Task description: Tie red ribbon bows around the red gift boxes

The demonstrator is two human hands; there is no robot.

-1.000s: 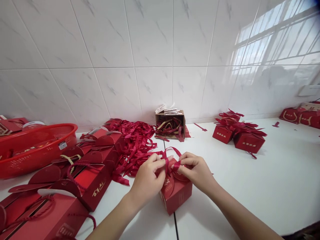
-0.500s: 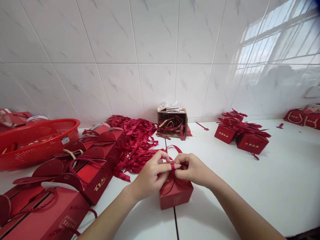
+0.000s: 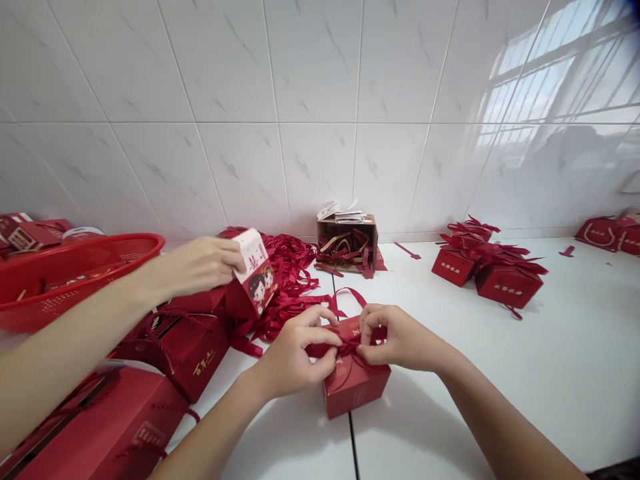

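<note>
Left hand (image 3: 299, 352) and right hand (image 3: 400, 338) have parted, fingers (image 3: 323, 337) pinching ribbon (image 3: 351, 345).

Basket (image 3: 120, 249), red plastic, left; carton (image 3: 375, 240), strips inside, white papers (image 3: 349, 217) on top; tiled wall (image 3: 320, 80) behind.

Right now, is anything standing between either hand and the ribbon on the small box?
Nothing visible: the left hand and right hand both pinch the ribbon atop the small box. Another person's hand, holding a printed carton, is off to the left, apart from them.
</note>
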